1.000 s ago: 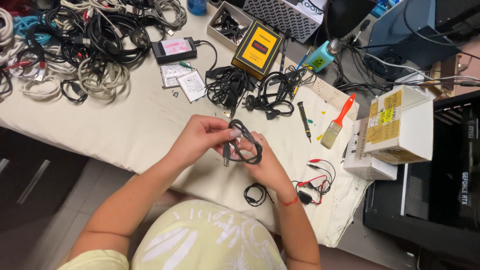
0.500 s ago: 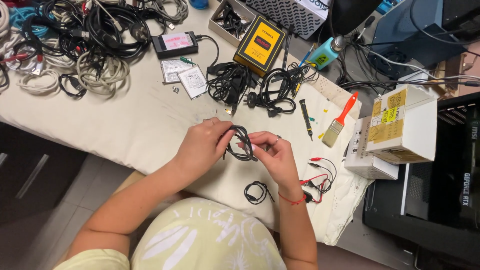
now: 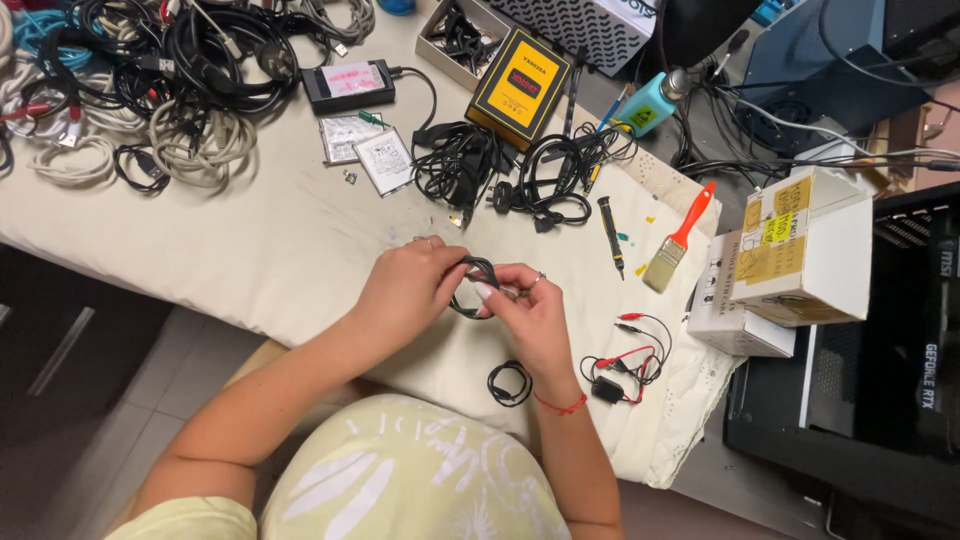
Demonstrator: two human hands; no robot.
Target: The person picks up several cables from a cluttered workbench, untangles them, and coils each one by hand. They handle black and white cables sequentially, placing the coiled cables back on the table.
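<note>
Black cable (image 3: 478, 292) shifted lower, between both hands' grip.

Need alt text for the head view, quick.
Both hands, left hand and right hand, hold a coiled black cable over a cloth-covered table. Cable piles, a yellow box and a paintbrush lie around.

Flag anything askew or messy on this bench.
Tangled cables heap at the table's far left. The cloth hangs rumpled off the near right corner. Both hands, left hand and right hand, hold a coiled black cable.
</note>
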